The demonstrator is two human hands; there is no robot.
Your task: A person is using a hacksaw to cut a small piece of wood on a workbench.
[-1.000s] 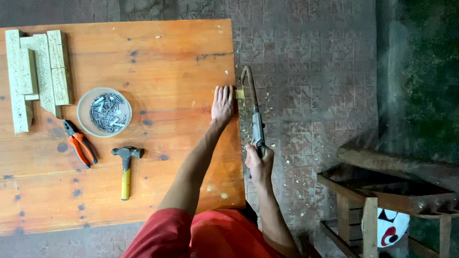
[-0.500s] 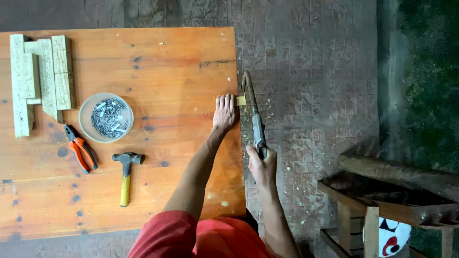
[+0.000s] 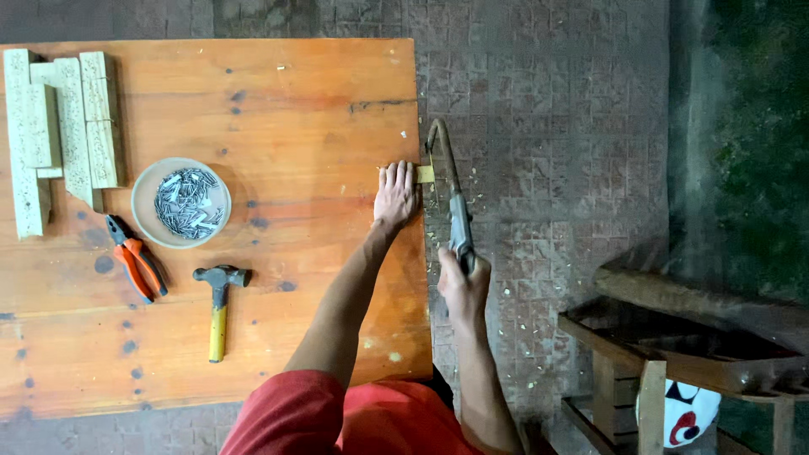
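My left hand lies flat at the right edge of the orange wooden table, pressing down a small pale wood piece that sticks out past the edge. My right hand grips the handle of a hacksaw, whose frame runs away from me just beyond the table edge, next to the overhanging end of the wood piece. Whether the blade touches the wood I cannot tell.
On the table's left part lie several pale wood blocks, a round bowl of nails, orange-handled pliers and a yellow-handled hammer. Sawdust litters the paved floor. A wooden stool frame stands at right.
The saw has moved back and forth along the table edge while my left hand stayed on the wood piece. The view shifted slightly.
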